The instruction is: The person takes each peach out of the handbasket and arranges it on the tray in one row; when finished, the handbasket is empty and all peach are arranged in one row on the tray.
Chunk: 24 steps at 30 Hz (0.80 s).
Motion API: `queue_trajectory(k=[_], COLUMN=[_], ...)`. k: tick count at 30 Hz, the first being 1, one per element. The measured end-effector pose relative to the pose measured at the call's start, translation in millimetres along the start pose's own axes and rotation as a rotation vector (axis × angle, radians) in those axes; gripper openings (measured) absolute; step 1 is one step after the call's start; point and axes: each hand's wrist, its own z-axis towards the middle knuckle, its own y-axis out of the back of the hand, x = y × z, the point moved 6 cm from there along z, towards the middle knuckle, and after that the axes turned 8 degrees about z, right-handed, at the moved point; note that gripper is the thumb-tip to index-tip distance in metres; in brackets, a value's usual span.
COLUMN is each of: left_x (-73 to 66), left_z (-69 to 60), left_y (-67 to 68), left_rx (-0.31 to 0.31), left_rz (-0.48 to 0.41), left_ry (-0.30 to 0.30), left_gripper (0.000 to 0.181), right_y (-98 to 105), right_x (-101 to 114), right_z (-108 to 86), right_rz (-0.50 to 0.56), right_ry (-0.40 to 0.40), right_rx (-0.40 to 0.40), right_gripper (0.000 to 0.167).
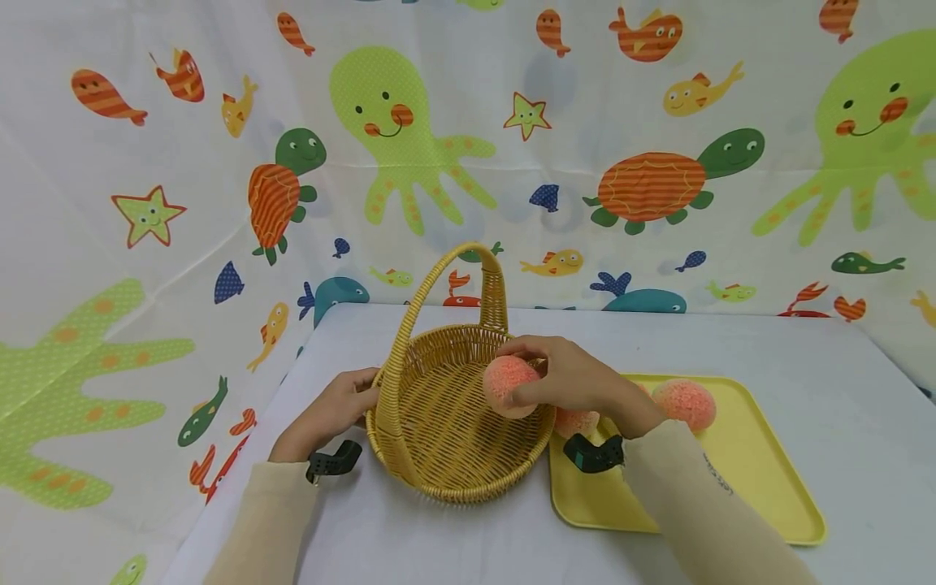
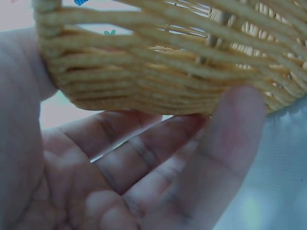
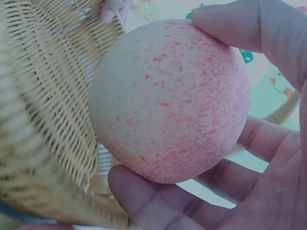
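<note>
A peach (image 1: 509, 387), pink with a pale side, is held in my right hand (image 1: 574, 378) over the right part of a wicker basket (image 1: 468, 493). In the right wrist view, thumb and fingers curve round the peach (image 3: 168, 100), with the basket's woven inside behind it. The basket has a tall arched handle, and no fruit shows on its visible floor. At its left side my left hand (image 1: 340, 410) holds the basket. The left wrist view shows the thumb against the woven wall (image 2: 144, 62) and the other fingers at its lower edge, their tips hidden.
A yellow tray (image 1: 760, 496) lies right of the basket, partly under my right forearm. On it are a peach (image 1: 685, 405) and another peach (image 1: 576, 422) beside the basket; one more is mostly hidden by the wrist. A sea-animal curtain (image 1: 468, 162) hangs behind the white table.
</note>
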Motion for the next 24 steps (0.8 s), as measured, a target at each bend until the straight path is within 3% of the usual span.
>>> queue_trajectory(k=[6,16,24], left_x=[1.1,2.9,2.6], left_z=[-0.5,1.0,1.6], left_y=[0.7,-1.0,-1.1], left_rx=[-0.003,0.005,0.001], left_rz=[-0.003,-0.021,-0.023], left_ry=[-0.004,-0.01,-0.004], left_gripper=[0.039,0.04,0.04], right_y=[12,36,58], right_x=[-7,-9,-25], right_z=[-11.5,-40.8,-65.2], right_rz=[0.021,0.031,0.069], right_ry=[-0.047,-0.038,-0.071], right_rx=[-0.053,-0.142,-0.21], right_gripper=[0.058,0.065,0.063])
